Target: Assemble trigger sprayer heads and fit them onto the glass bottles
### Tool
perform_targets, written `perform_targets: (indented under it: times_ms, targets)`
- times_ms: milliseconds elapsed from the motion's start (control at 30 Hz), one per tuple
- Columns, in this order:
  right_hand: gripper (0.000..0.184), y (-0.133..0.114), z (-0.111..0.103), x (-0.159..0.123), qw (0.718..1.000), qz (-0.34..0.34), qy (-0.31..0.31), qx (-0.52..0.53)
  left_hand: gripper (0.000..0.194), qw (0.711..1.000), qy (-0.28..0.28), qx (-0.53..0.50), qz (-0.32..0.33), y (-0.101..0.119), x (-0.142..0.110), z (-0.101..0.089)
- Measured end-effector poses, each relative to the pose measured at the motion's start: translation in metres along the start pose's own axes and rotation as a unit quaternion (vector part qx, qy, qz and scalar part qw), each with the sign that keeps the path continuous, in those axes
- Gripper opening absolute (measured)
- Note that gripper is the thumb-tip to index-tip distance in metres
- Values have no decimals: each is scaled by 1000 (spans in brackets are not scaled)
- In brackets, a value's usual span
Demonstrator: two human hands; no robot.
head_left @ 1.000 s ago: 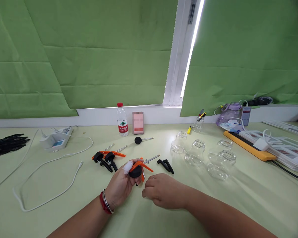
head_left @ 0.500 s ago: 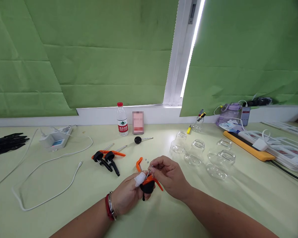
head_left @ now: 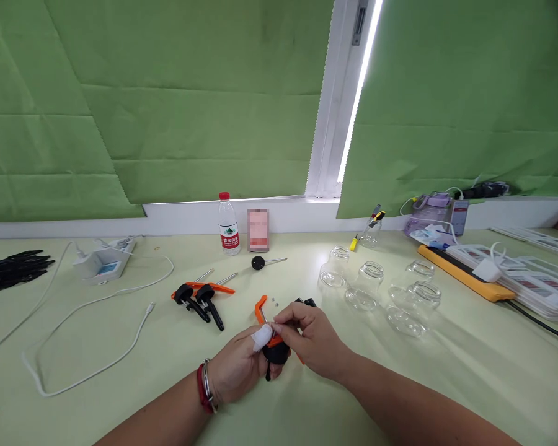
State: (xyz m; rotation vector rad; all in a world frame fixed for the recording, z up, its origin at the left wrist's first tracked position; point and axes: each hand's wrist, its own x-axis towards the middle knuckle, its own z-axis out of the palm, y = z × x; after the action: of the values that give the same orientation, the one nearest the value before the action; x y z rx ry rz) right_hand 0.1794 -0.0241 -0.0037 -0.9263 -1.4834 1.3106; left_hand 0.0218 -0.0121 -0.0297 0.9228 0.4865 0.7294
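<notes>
A black round cap (head_left: 276, 353) with an orange lever and a thin metal rod is between my hands, near the table's front. My left hand (head_left: 244, 362), its thumb wrapped in white tape, is closed around the cap from the left. The fingertips of my right hand (head_left: 314, 337) are pinched at the rod, just above the orange part; anything small between them is hidden. An orange lever (head_left: 260, 308) sticks up behind my left thumb. Two tiny metal nuts (head_left: 274, 301) lie just beyond my fingers. Black parts (head_left: 309, 302) show behind my right knuckles.
Black-and-orange cap assemblies (head_left: 205, 294) lie left, and a black knob with a rod (head_left: 258, 262) lies farther back. Several clear jars (head_left: 363, 288) stand right. A water bottle (head_left: 229, 229), white cable (head_left: 116, 288), power strip (head_left: 116, 260) and yellow-black bar (head_left: 465, 275) surround the work area.
My right fingertips have moved down and left along the metal rod, closer to the cap. Black parts behind my right hand have come into view. My left hand stays nearly still.
</notes>
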Motion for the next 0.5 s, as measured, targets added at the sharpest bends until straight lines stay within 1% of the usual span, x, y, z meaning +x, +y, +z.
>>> perform_targets:
  times_ms: [33, 100, 167, 233, 300, 367, 400, 500]
  targets:
    - [14, 0, 1, -1, 1000, 8, -27, 9, 33, 1000, 0, -2, 1, 0, 0, -1]
    - [13, -1, 1, -1, 999, -9, -54, -3, 33, 1000, -1, -7, 4, -1, 0, -3]
    - [12, 0, -1, -2, 994, -67, -36, -79, 32, 1000, -2, -13, 8, 0, 0, -4]
    - [12, 2, -3, -2, 973, -147, -6, -178, 32, 1000, 5, -25, 15, 2, 0, -4]
    - [25, 3, -5, -2, 945, -202, -2, -257, 29, 998, 20, -44, 27, 4, 1, -4]
    - [37, 3, -5, -2, 925, -211, -25, -314, 24, 997, 33, -61, 41, 6, 1, -2]
    - [38, 2, -6, -2, 916, -206, -38, -341, 22, 996, 33, -65, 45, 7, 1, -2]
    - [29, -2, -9, -3, 892, -197, -69, -402, 23, 998, 8, -52, 34, 8, 0, -2]
